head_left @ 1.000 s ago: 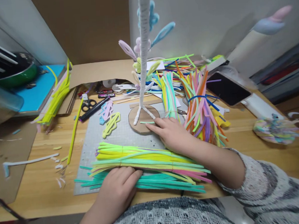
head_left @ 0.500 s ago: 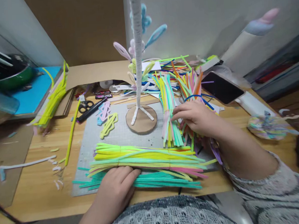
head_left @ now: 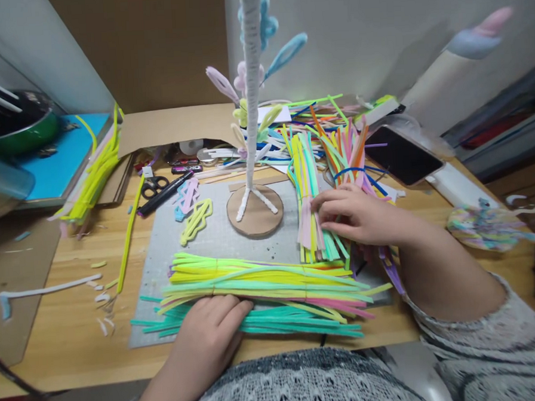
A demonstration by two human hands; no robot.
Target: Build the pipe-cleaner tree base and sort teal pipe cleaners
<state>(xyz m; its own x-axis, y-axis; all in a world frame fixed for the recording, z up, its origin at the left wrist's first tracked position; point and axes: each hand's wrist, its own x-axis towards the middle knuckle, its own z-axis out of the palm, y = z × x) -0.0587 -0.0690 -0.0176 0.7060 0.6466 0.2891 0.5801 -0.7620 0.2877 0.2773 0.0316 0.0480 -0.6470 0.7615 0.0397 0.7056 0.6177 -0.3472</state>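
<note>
L hand: back up, wrist toward the near edge, fingers bent; left hand (head_left: pixel 213 326) over loose teal fuzzy stems (head_left: pixel 296 323), fingertips at the lower edge of a long yellow, mint & pink fuzzy-stem bundle (head_left: pixel 262 278).
L grip: fingertips hidden, can't tell if clenched or just resting.
R hand: reaching in from the right, fingers curled; right hand (head_left: pixel 355 212) w/ fingertips at the right side of a shorter yellow, pink & mint fuzzy-stem bundle (head_left: pixel 303 180).
R grip: contact seems light; can't tell if grasping.
Bundles: long one lies crosswise nr the front of the grey gridded cutting mat (head_left: pixel 220 242); shorter one runs front-to-back, right of centre.
Table/room: light wooden tabletop (head_left: pixel 90 326), pale wall (head_left: pixel 353 40) behind, brown cardboard panel (head_left: pixel 152 51) back left.
Post: white wrapped upright post (head_left: pixel 252 75) on round brown cardboard base (head_left: pixel 257 225), mid-mat; blocks part of the view of the back pile.
R side: orange, pink & purple stem bundle w/ blue tie (head_left: pixel 339 146), partly behind R hand; dark-screened phone (head_left: pixel 403 151) beyond.
L side: yellow zigzag stem piece (head_left: pixel 197 222), black-handled scissors (head_left: pixel 155 187) beside black pen (head_left: pixel 166 195).
</note>
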